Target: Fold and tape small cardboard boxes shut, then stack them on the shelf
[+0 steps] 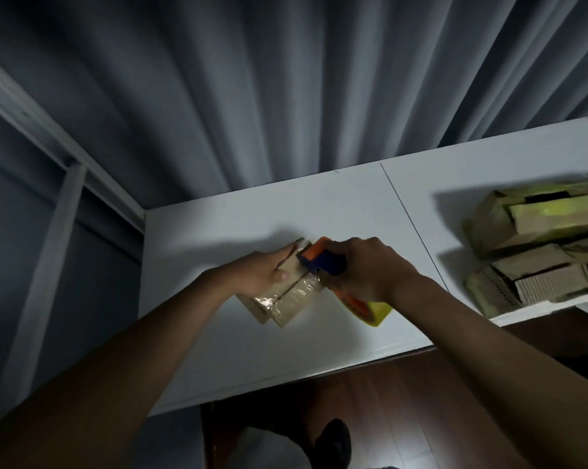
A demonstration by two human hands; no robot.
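A small brown cardboard box [287, 304] lies on the white table [218, 225], with shiny clear tape across its near end. My left hand [262, 272] grips the box's left side, thumb on top and fingers along its far edge. My right hand [367, 269] grips an orange and blue tape dispenser [319, 260] whose head sits on the box's far end. The dispenser's yellow tape roll [375, 311] shows below my right wrist. A shelf is not recognisable in this view.
A pile of several cardboard boxes [536, 248], some with yellow tape, lies at the table's right end. A grey curtain [286, 96] hangs behind the table. A white frame [59, 211] stands at the left. Dark wooden floor [387, 401] shows below the table's front edge.
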